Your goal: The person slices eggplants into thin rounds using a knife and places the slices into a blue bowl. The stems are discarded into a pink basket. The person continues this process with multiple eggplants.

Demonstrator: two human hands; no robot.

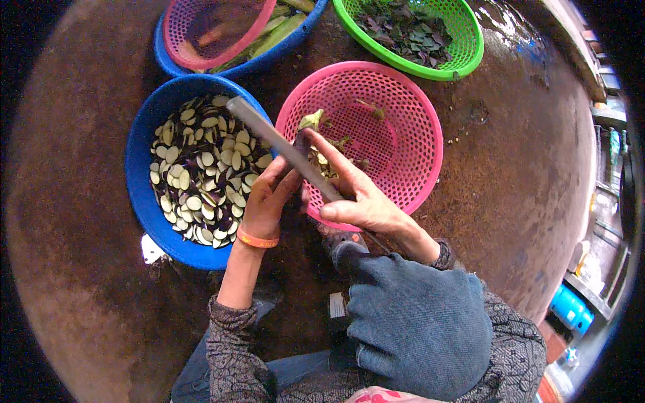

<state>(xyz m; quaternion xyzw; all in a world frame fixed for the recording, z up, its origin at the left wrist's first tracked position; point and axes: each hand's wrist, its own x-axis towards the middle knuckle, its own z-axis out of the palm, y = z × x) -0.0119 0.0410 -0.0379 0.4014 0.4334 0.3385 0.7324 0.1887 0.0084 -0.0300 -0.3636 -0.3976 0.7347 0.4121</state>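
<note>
My left hand [262, 211], with an orange band at its wrist, has its fingers closed on a slim dark purple eggplant [302, 142]; the blade hides part of it. In my right hand [368, 201] is a knife [259, 124], its long blade slanting up and left across the eggplant. My right forefinger reaches toward the eggplant's top. Both hands are over the gap between a blue basin [136, 181] of pale, purple-skinned eggplant slices [195, 201] and a pink colander [430, 134]. Pale green trimmings [312, 121] lie in the colander.
Behind stands a green colander [474, 50] of dark purple leaves [406, 33]. Far left, a pink basket [171, 40] rests on a blue basin [163, 57] with long green vegetables. A blue cylinder [571, 309] is at the right. Brown wet floor [497, 174] lies around.
</note>
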